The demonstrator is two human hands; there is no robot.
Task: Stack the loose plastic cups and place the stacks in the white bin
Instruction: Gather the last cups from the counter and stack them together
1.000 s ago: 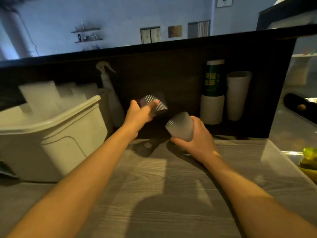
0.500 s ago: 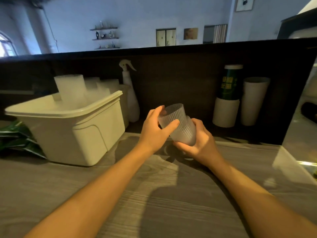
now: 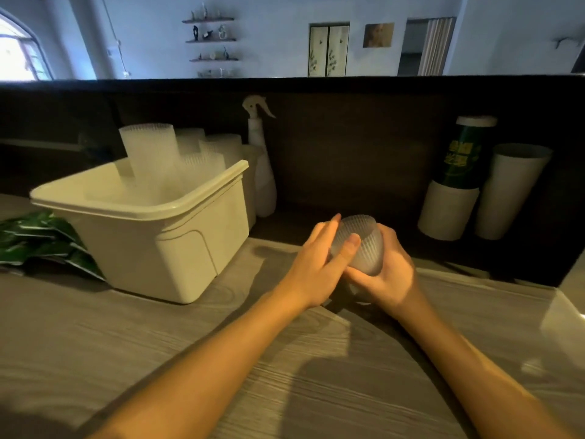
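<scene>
Two ribbed, frosted plastic cups (image 3: 364,245) are nested into one short stack, held above the wooden counter. My right hand (image 3: 387,277) grips the stack from below and behind. My left hand (image 3: 319,267) presses on its left side, thumb across the ribs. The white bin (image 3: 177,245) stands to the left on the counter. Several tall stacks of the same frosted cups (image 3: 148,153) stand upright inside it, rising above its rim.
A white spray bottle (image 3: 261,163) stands behind the bin against the dark back panel. At the right are stacked white paper cups (image 3: 512,188) and a green canister (image 3: 462,153). Green leaves (image 3: 38,239) lie left of the bin. The counter's right edge drops off.
My left hand brought its cup to the one in my right hand and pushed it fully in. The view has turned left, so the bin sits nearer the middle.
</scene>
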